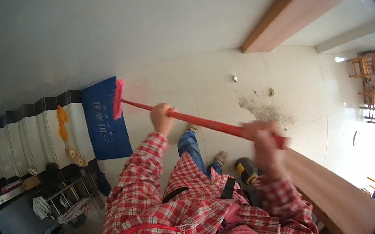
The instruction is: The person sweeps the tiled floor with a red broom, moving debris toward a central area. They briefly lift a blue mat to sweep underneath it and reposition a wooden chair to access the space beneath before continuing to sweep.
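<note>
A long red broom handle (208, 123) runs slantwise in front of me. My left hand (163, 119) is wrapped round its shaft, nearer the head. Toward the other end my right hand (265, 144) grips it, blurred by motion. The pink broom head (119, 99) is at the far left, over the edge of a blue mat (105, 124) or just above it; I cannot tell whether it touches. On the pale tiles to the right lies a patch of grey-brown dirt (264, 111) with crumbs around it.
Steps (30, 135) with dark edges rise at the left, with orange slippers (62, 121) on them. A wooden beam (287, 3) stands far right; a wooden board (333, 182) lies near right. Wooden chairs (372, 96) stand by the bright opening. A rack (70, 195) holds cloths.
</note>
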The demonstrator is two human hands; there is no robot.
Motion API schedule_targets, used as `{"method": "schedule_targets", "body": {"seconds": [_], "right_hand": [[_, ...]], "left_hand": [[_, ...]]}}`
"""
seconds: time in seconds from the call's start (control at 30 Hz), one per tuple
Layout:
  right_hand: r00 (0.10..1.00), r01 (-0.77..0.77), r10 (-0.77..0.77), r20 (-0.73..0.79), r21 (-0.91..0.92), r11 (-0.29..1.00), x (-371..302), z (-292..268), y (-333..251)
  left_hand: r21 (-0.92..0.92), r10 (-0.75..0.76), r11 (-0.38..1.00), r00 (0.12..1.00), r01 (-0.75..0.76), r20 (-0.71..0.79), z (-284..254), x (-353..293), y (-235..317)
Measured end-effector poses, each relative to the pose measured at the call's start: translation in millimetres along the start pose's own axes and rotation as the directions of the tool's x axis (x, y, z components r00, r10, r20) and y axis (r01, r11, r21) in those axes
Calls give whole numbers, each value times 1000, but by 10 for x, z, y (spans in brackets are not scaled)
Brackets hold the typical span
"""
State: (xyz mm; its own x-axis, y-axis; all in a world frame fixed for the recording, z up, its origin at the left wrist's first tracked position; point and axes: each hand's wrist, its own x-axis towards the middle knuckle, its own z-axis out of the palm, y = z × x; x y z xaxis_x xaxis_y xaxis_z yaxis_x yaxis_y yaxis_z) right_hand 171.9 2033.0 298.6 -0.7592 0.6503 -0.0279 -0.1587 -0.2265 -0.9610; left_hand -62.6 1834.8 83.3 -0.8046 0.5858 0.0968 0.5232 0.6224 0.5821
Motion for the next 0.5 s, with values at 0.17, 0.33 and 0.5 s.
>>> {"method": "schedule_targets", "body": {"seconds": [0.17,0.33,0.5], "right_hand": [[982,-120,123,146,-28,992,526,695,789],[942,-43,-20,-334,-182,982,601,12,-271],[818,-12,-185,-545,-338,941,-12,-358,-1233]], "left_hand": [[448,-141,893,973,45,183,4,617,-1062],[-114,183,981,943,-157,277,860,936,341],[-404,413,876,844,-264,343,1685,717,1868]]}}
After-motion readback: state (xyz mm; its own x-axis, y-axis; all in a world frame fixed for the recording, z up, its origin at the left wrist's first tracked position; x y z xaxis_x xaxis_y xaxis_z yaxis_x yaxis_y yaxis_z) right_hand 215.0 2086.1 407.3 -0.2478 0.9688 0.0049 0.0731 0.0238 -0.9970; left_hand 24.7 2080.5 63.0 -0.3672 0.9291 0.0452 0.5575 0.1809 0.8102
